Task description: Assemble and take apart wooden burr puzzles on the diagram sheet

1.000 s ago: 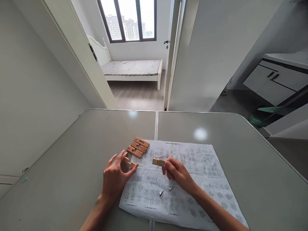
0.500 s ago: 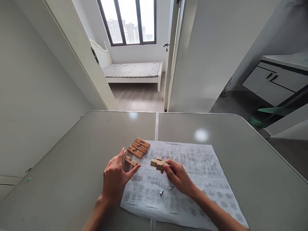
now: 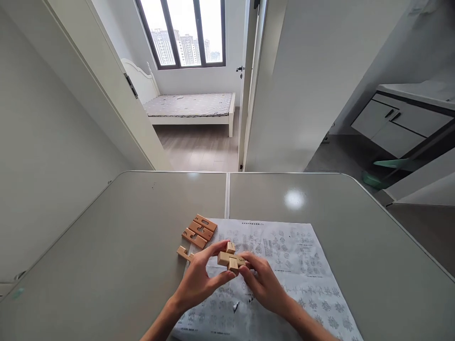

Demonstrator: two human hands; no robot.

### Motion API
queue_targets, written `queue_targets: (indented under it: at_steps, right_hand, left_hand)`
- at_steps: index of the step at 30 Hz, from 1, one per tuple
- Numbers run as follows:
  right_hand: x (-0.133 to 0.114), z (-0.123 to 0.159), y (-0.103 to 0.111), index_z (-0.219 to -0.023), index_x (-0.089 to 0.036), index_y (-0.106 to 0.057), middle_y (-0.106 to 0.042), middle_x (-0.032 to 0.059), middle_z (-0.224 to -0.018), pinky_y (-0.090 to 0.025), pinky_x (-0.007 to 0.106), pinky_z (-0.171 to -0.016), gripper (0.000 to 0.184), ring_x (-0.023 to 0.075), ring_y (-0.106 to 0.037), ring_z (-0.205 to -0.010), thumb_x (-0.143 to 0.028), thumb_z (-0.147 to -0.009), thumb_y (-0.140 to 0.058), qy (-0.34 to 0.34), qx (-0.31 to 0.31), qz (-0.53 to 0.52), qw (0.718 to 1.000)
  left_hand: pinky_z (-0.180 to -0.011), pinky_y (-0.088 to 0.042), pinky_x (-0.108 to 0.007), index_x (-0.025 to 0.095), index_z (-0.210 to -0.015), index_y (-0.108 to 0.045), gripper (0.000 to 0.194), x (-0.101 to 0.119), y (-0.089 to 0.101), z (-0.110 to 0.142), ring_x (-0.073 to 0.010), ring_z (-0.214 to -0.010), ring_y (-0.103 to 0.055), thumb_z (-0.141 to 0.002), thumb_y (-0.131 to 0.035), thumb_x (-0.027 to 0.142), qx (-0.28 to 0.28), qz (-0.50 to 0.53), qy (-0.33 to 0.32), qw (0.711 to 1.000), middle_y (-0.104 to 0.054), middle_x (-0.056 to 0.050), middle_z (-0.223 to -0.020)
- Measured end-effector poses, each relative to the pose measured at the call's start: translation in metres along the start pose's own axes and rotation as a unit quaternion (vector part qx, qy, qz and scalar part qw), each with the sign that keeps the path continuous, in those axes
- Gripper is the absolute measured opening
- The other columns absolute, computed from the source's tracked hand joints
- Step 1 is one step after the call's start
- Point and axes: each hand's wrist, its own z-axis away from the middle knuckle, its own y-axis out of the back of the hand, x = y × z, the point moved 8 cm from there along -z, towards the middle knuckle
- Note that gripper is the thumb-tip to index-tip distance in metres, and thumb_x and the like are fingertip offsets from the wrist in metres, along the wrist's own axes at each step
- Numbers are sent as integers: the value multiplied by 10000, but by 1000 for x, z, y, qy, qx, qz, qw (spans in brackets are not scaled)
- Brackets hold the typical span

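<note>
Several pale wooden blocks fitted crosswise into a small burr puzzle (image 3: 224,259) are held above the printed sheet. My right hand (image 3: 265,284) pinches its right end between thumb and fingers. From the left, my left hand (image 3: 201,277) has its index finger at the rear block and its thumb at the front block, closed about the puzzle. Behind my left hand lies a loose notched wooden piece (image 3: 183,253), partly hidden by the fingers. Three darker notched wooden pieces (image 3: 200,231) with numbers on them rest side by side at the sheet's upper left corner.
A large creased sheet (image 3: 284,246) printed with puzzle diagrams lies on the grey table (image 3: 152,213), a small tear in its lower part. A seam (image 3: 227,194) runs across the tabletop. Beyond the table, a doorway opens onto a room with a bed (image 3: 192,105).
My left hand has moved right, from beside the loose notched piece to the puzzle. The puzzle has turned in my right hand. The view has shifted slightly.
</note>
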Motion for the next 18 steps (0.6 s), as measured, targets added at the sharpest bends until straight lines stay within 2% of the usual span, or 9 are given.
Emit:
queue_targets:
  at_steps: [6,12,15,18]
  right_hand:
    - [-13,-1,6,-1011,-219,-654,-678,40,-803,-474,281,-639,245,182,-603,-661,-363,-1091,-473,58,63,90,992]
    - [-42,-3,0,-1157,-243,-632,-736,59,-852,-500,314,-639,158,210,-660,-680,-235,-1062,-506,128,44,167,977]
    - [-55,-4,-7,-1263,-257,-606,-770,73,-906,-523,331,-653,241,227,-701,-700,-196,-1041,-538,156,56,181,970]
    - [-62,-5,-18,-1279,-262,-601,-775,73,-903,-525,331,-638,268,227,-710,-674,-183,-1029,-547,163,78,174,968]
  left_hand:
    - [-980,-615,-379,249,-1251,-708,493,2,6,-7,-276,-1066,-774,-777,-826,319,11,0,18,1000,-817,-56,-1134]
    - [-989,-613,-372,279,-1188,-735,432,5,15,7,-265,-1036,-771,-762,-796,308,-1,27,64,998,-819,-25,-1114]
    - [-956,-632,-380,295,-1153,-752,441,0,24,22,-279,-1001,-772,-720,-821,341,36,-1,86,996,-823,-24,-1089]
    - [-917,-649,-376,287,-1152,-764,456,-13,32,41,-285,-968,-780,-714,-828,396,79,-14,123,989,-824,-45,-1055]
